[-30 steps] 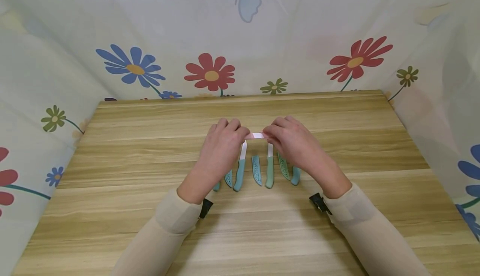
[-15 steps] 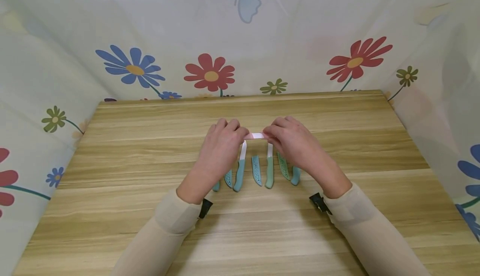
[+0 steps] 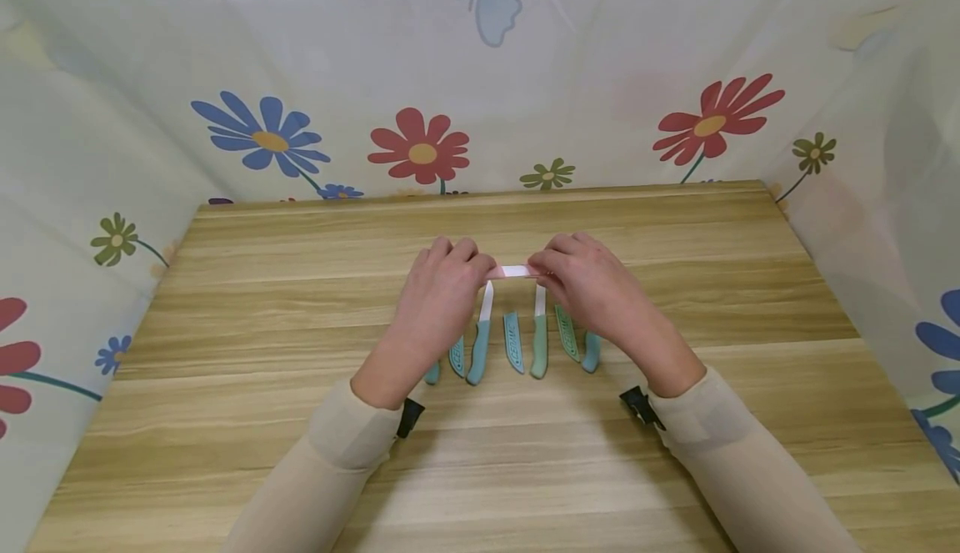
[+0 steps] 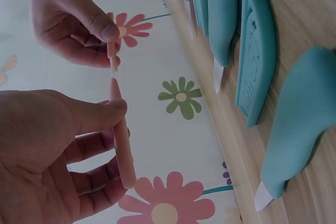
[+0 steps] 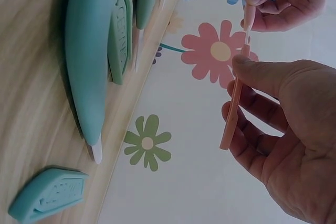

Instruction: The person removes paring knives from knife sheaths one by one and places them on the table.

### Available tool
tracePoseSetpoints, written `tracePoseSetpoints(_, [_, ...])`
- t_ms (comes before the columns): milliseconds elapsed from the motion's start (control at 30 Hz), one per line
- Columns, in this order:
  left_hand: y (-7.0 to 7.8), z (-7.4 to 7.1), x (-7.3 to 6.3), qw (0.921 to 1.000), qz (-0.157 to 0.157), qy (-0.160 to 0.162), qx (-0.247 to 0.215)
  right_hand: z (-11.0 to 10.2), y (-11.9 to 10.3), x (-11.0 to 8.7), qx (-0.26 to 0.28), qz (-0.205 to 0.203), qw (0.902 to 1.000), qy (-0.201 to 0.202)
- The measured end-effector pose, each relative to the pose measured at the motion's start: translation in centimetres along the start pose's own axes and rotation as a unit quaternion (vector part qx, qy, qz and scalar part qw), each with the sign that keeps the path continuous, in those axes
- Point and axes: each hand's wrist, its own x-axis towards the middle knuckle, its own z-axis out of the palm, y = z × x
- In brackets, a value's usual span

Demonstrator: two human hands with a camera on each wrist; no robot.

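Above the table, my left hand (image 3: pixel 442 299) pinches the pink handle (image 4: pixel 124 148) of a small knife. My right hand (image 3: pixel 594 296) grips the pink sheath (image 5: pixel 234 100) between thumb and fingers. A short stretch of white blade (image 3: pixel 515 271) shows between the two hands; the sheath covers the rest. Closer to me on the table lie a blue knife (image 3: pixel 477 353), a blue sheath (image 3: pixel 513 343), a green knife (image 3: pixel 539 344) and a green sheath (image 3: pixel 567 336). Another blue sheath (image 3: pixel 457 357) and two blue handles are partly hidden by my hands.
A wood-grain table (image 3: pixel 300 453) spreads under both arms. White cloth (image 3: pixel 592 61) printed with flowers and a butterfly hangs behind it and on both sides. Black wrist straps (image 3: pixel 639 407) sit at the cuffs.
My hands have drawn very slightly apart, and a little more white blade shows between them. The knives and sheaths on the table stay where they were.
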Motion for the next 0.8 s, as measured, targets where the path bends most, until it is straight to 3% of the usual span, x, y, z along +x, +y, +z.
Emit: tracePoseSetpoints(800, [-0.19, -0.08, -0.15, 1.0, -0.003, -0.003, 0.0, -0.22, -0.03, 0.01, 0.003, 0.005, 1.0, 0.001])
